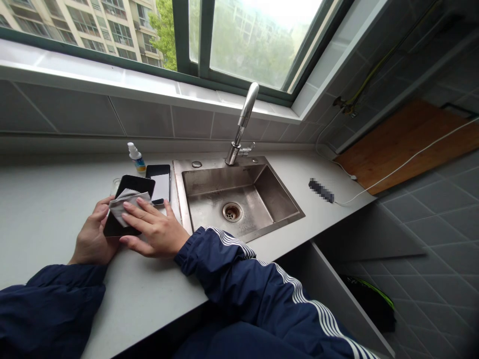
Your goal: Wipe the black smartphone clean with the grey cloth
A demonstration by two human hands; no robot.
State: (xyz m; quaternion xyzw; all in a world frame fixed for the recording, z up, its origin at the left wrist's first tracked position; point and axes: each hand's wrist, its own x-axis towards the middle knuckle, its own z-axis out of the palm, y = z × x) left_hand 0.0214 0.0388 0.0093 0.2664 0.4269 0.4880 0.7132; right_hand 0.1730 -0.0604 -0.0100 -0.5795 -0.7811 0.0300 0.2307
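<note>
A black smartphone (121, 228) lies tilted in my left hand (93, 237), whose fingers wrap round its left edge and underside. Across its dark face is a folded pale grey cleaning cloth (125, 205) with zigzag edges. My right hand (159, 227) keeps the cloth pressed against the phone under its fingers, with the thumb near the lower edge. Just behind, on the counter, lies a flat dark rectangular item with a white panel (160, 187), partly covered by the right hand. A small white spray bottle (136, 157) with a blue and yellow label stands beyond the phone.
To the right is a steel sink (243, 234) with a chrome faucet (239, 132) behind it. A blurred dark strip (321, 190) with a white cable lies on the right counter. A window (258, 40) fills the back wall. Below the counter, a cabinet door (348, 294) stands ajar.
</note>
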